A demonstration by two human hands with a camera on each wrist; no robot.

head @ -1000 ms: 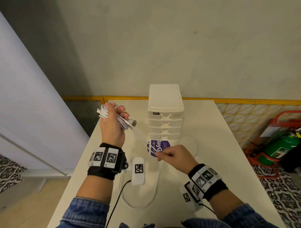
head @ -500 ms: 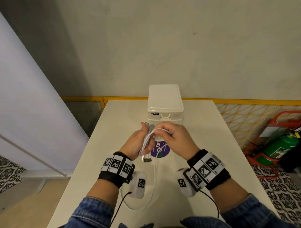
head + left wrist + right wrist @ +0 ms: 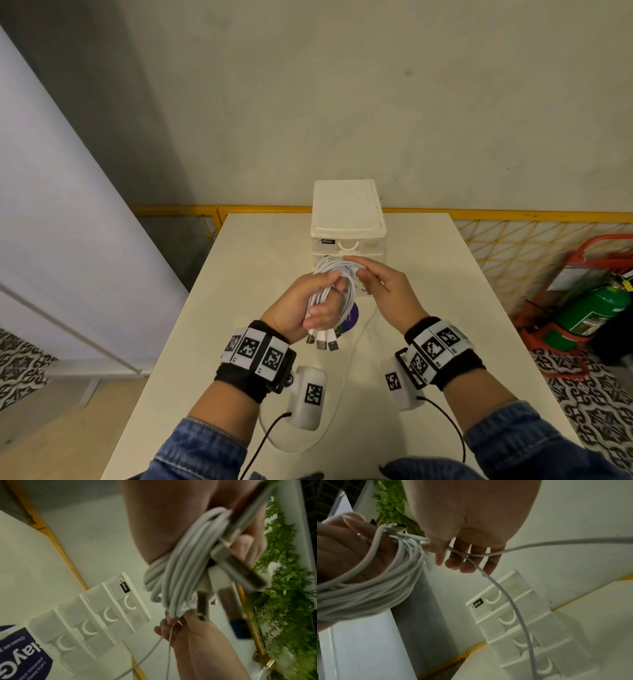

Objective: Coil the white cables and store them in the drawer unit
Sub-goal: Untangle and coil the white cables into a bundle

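While the bundle of white cables (image 3: 327, 291) was gripped in the left hand (image 3: 301, 305), with the fingers and thumb curled round its looped strands, a loose strand (image 3: 513, 605) was pinched between the thumb and fingers of the right hand (image 3: 383, 291) at the top of the loops. Both hands were held above the white table (image 3: 462, 308), just in front of the drawer unit (image 3: 347, 219). Three metal plugs (image 3: 322, 341) were seen hanging out of the bottom of the left fist, close together and pointed toward the wrist. In the left wrist view the coiled strands (image 3: 180, 563) were shown packed side by side across the palm, with the plugs lying over them. From the right hand the loose strand was led down and away toward the table, where a long slack loop (image 3: 346, 377) was laid out between the two forearms.

The drawer unit was stood upright at the far edge of the table, against the wall. Its drawers (image 3: 513, 623) were all pushed in, each fitted with a curved white handle, and a small black label (image 3: 326, 241) was fixed at the top left of its front. A round purple sticker (image 3: 351, 317) was partly hidden under the left hand. Black bands with printed square markers (image 3: 255, 353) were worn on both wrists, over denim sleeves (image 3: 202, 452). A green fire extinguisher (image 3: 589, 311) was stood on the floor to the right of the table.
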